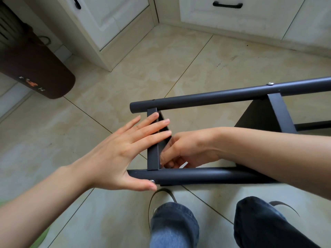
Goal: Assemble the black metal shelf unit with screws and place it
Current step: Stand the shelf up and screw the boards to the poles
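Nearest, two denim-clad knees [174,228] frame the bottom of the view, and just beyond them the black metal shelf unit [211,174] lies on its side on the tiled floor [107,97]. The left hand [118,151] lies flat with straight fingers across the end shelf panel [153,154], its thumb beside a silver screw [152,181] seated in the near tube [197,176]. The right hand [186,151] reaches inside the frame behind that panel with its fingers curled toward the corner; whether they pinch a nut or simply brace the bracket is hidden. By my reading, the step in hand is fastening this end panel to the near tube, with the left palm steadying the panel. The next move likely calls for keeping the holes aligned while the screw is turned home. Farther off, the far tube [232,95] carries another screw [270,83], and a second shelf panel [279,113] crosses between the tubes. Beyond, a dark brown rolled bag [37,68] rests at left, and white cabinets [116,20] with black handles [227,5] line the walls.
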Available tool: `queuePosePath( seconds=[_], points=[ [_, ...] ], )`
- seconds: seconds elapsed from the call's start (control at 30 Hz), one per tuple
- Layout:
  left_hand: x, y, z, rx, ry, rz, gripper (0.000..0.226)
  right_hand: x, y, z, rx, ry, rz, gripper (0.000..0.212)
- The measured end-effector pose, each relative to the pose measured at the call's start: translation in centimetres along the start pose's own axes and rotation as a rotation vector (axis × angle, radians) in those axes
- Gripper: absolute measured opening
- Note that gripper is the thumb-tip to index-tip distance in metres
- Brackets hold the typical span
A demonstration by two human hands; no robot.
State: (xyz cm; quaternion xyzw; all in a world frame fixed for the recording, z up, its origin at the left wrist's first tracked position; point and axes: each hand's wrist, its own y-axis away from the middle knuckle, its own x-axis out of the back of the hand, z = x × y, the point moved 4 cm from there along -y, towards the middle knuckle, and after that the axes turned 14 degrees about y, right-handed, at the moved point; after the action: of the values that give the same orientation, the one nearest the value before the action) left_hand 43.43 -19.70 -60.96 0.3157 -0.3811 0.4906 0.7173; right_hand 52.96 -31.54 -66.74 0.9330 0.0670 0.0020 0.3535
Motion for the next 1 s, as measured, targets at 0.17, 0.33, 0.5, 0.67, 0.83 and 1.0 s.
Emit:
queuePosePath(
  seconds=[0.17, 0.33, 0.5, 0.67, 0.83, 1.0],
  points=[
    [-1.1, 1.6, 0.5, 0.139, 0.076, 0.074, 0.093, 0.6, 2.3, -0.5, 0.024, 0.076, 0.041, 0.012],
    [-2.2, 3.1, 1.8, 0.278, 0.192, 0.193, 0.084, 0.4, 5.5, -0.6, 0.026, 0.163, 0.154, 0.02],
    [-3.0, 3.8, 3.1, 0.477, 0.255, 0.256, 0.076, 0.0, 9.2, -1.3, -0.007, 0.421, 0.417, 0.021],
    [-3.2, 3.8, 3.7, 0.636, 0.452, 0.427, 0.066, 0.0, 12.7, -1.2, -0.037, 0.584, 0.561, 0.019],
    [-3.1, 3.9, 3.8, 0.746, 0.558, 0.562, 0.05, 0.6, 15.4, -0.4, -0.015, 0.639, 0.653, 0.018],
    [-4.6, 4.3, 3.7, 0.925, 1.06, 0.788, 0.083, 3.2, 15.9, -1.1, -0.046, 0.874, 0.806, 0.025]
  ],
)
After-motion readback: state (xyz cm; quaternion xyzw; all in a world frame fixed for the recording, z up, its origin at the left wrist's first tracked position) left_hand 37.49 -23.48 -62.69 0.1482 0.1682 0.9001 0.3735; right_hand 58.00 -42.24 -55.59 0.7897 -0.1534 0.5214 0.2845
